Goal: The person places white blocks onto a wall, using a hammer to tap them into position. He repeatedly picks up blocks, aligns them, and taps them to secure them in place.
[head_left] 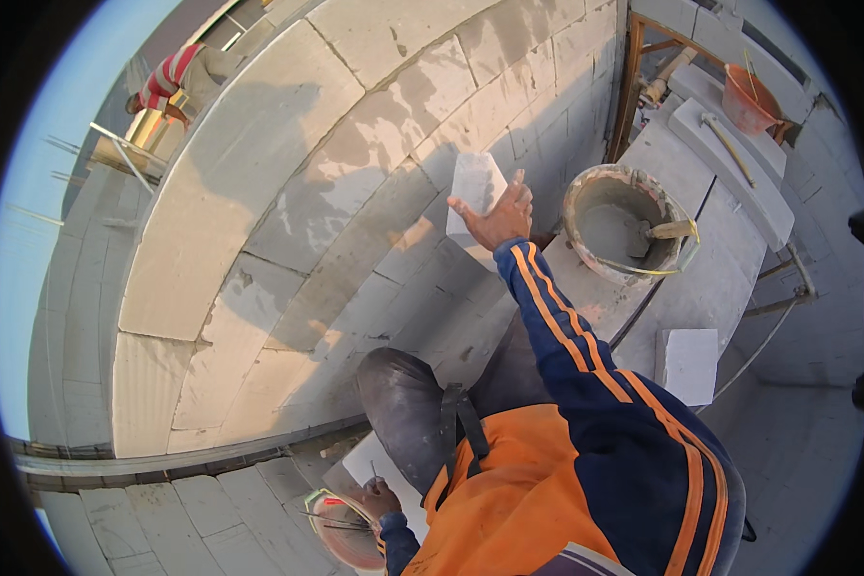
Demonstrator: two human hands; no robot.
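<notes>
Nearest, below the orange and navy jacket [509,451], the left hand [381,499] was curled beside a reddish pail [355,557]; a thin stick [373,468] rose at its fingers, but whether it was gripped I could not tell. Farther forward, the right hand [501,219] was spread around a white block [475,182], thumb at the left edge and fingers at the right, probably because this width was what one hand could span. The block was beside the wall [355,226]; its support was hidden. To its right stood the mortar bucket [574,195], likely placed for easy reach, with a wooden handle [672,230] leaning outward on its rim. The mortar [605,228] looked smooth and wet, the block chalky and sharp-cornered, the wall rough with damp patches. Far away, a co-worker [175,77] in a striped shirt was bending.
</notes>
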